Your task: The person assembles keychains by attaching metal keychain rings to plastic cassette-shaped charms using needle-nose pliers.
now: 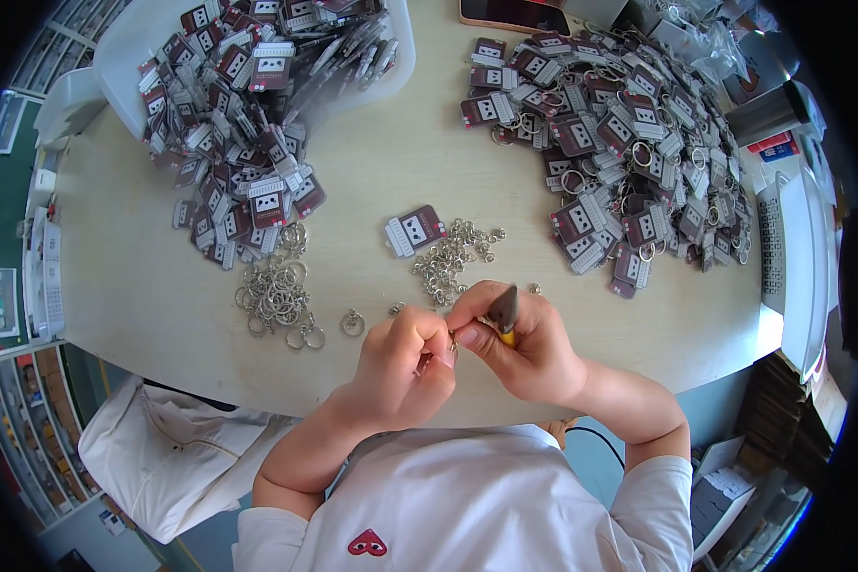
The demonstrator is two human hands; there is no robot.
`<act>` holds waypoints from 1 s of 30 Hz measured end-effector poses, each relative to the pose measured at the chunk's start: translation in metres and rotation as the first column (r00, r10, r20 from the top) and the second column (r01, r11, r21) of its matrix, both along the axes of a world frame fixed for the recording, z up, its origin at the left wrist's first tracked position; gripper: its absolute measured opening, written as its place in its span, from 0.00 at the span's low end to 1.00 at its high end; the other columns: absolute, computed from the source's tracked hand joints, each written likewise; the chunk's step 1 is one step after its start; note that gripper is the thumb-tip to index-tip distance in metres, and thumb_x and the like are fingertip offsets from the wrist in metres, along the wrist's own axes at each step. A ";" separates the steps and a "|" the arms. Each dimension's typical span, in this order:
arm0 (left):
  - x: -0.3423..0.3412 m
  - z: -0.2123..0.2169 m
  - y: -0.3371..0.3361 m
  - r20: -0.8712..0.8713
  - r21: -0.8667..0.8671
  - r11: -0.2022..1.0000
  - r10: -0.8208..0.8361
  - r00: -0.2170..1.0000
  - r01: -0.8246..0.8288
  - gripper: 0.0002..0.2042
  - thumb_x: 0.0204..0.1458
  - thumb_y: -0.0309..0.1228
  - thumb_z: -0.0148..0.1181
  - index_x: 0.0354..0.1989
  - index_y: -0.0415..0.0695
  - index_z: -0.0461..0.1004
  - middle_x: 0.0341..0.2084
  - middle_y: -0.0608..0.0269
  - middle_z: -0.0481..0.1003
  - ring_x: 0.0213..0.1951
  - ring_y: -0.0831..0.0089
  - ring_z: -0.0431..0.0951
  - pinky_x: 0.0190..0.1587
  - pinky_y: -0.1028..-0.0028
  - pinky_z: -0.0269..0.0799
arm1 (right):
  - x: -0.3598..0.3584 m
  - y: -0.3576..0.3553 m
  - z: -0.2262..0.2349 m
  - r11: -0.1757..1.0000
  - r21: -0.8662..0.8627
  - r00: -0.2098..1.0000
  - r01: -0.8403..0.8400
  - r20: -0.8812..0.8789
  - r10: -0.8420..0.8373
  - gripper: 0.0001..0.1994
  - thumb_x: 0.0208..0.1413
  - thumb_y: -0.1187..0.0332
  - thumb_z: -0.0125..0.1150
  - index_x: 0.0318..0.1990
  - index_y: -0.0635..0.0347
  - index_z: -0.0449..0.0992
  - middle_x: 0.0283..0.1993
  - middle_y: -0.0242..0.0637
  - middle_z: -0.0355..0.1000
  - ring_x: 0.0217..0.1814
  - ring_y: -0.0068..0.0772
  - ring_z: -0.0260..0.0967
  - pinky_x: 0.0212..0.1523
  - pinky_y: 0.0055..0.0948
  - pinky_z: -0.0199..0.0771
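Observation:
My left hand (405,370) is closed in a pinch, its fingertips meeting those of my right hand above the table's near edge. Between the fingertips a small metal ring (453,347) shows in part. Held in my closed right hand (534,353) is a pair of pliers (505,310), its dark pointed head up and a bit of yellow handle visible. Just beyond the hands lie a heap of small metal findings (443,267) and a single brown-and-clear flat charm (416,232). Left of them is a heap of key rings (276,294), with one loose key ring (353,322) nearer my left hand.
A white plastic bin (402,57) at the far left spills flat charms (268,202) onto the table. A large pile of charms with key rings (629,153) covers the right side. A phone (515,14) lies at the back; a dark cylinder (767,116) stands far right.

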State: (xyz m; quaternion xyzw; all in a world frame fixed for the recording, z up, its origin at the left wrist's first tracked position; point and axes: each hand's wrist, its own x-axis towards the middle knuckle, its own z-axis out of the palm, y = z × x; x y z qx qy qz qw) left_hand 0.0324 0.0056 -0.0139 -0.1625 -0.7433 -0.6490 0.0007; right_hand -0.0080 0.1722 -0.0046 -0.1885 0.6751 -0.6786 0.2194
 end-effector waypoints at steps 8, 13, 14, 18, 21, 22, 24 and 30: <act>-0.019 0.005 -0.014 -0.212 -0.552 0.822 0.022 0.977 -0.138 0.13 0.45 0.28 0.57 0.38 0.38 0.65 0.27 0.58 0.70 0.29 0.61 0.70 0.34 0.67 0.67 | -0.021 0.016 -0.002 0.988 -0.131 0.838 0.083 -0.528 -0.140 0.08 0.45 0.84 0.56 0.32 0.61 0.69 0.33 0.36 0.67 0.35 0.36 0.66 0.35 0.29 0.67; -0.075 -0.001 -0.027 -0.242 -0.819 0.527 0.039 0.970 -0.225 0.19 0.45 0.31 0.61 0.45 0.40 0.66 0.42 0.58 0.66 0.47 0.59 0.64 0.49 0.65 0.62 | -0.031 0.027 0.008 0.976 -0.192 0.761 0.102 -0.616 -0.201 0.08 0.46 0.85 0.56 0.32 0.62 0.68 0.32 0.36 0.66 0.34 0.35 0.65 0.35 0.28 0.66; -0.079 0.000 -0.030 -0.106 -0.859 0.503 0.006 0.994 -0.094 0.20 0.44 0.30 0.61 0.46 0.41 0.66 0.44 0.57 0.65 0.49 0.59 0.63 0.51 0.64 0.60 | -0.031 0.027 0.008 0.976 -0.195 0.757 0.099 -0.622 -0.201 0.08 0.46 0.85 0.56 0.32 0.62 0.68 0.32 0.36 0.66 0.34 0.35 0.65 0.35 0.28 0.66; -0.088 0.003 -0.036 0.027 -0.825 0.565 -0.018 0.999 0.032 0.20 0.42 0.28 0.63 0.45 0.41 0.66 0.39 0.57 0.68 0.46 0.61 0.67 0.50 0.66 0.63 | -0.028 0.028 0.003 0.981 -0.169 0.845 0.098 -0.506 -0.172 0.07 0.48 0.83 0.55 0.32 0.62 0.69 0.33 0.36 0.66 0.34 0.33 0.65 0.35 0.27 0.66; -0.089 0.002 -0.038 0.232 -0.672 0.737 0.117 0.966 0.072 0.16 0.46 0.28 0.62 0.43 0.41 0.66 0.36 0.59 0.71 0.40 0.69 0.71 0.44 0.72 0.67 | -0.026 0.029 -0.002 0.984 -0.161 0.889 0.075 -0.435 -0.139 0.05 0.50 0.82 0.55 0.32 0.62 0.69 0.33 0.36 0.67 0.34 0.31 0.65 0.36 0.26 0.66; -0.086 0.004 -0.036 0.230 -0.677 0.732 0.109 0.967 0.078 0.16 0.46 0.28 0.62 0.43 0.41 0.66 0.36 0.59 0.71 0.40 0.69 0.71 0.44 0.72 0.67 | -0.027 0.029 -0.004 0.982 -0.180 0.910 0.055 -0.396 -0.123 0.03 0.52 0.80 0.54 0.32 0.62 0.69 0.33 0.35 0.67 0.34 0.29 0.64 0.36 0.24 0.66; -0.070 0.013 -0.031 0.427 -0.098 0.993 0.097 0.899 -0.060 0.13 0.51 0.30 0.58 0.42 0.41 0.64 0.34 0.63 0.73 0.36 0.76 0.72 0.39 0.78 0.66 | -0.027 0.029 -0.002 0.979 -0.191 0.931 0.064 -0.342 -0.128 0.03 0.53 0.79 0.54 0.33 0.62 0.69 0.34 0.34 0.67 0.34 0.26 0.64 0.36 0.23 0.65; -0.052 0.015 0.013 0.554 0.529 0.737 0.075 0.829 -0.421 0.10 0.54 0.29 0.55 0.42 0.45 0.63 0.33 0.69 0.71 0.35 0.82 0.71 0.37 0.82 0.67 | -0.019 0.022 -0.001 0.947 -0.276 0.986 0.165 0.070 -0.152 0.04 0.55 0.75 0.56 0.36 0.61 0.67 0.34 0.27 0.65 0.36 0.15 0.60 0.37 0.18 0.64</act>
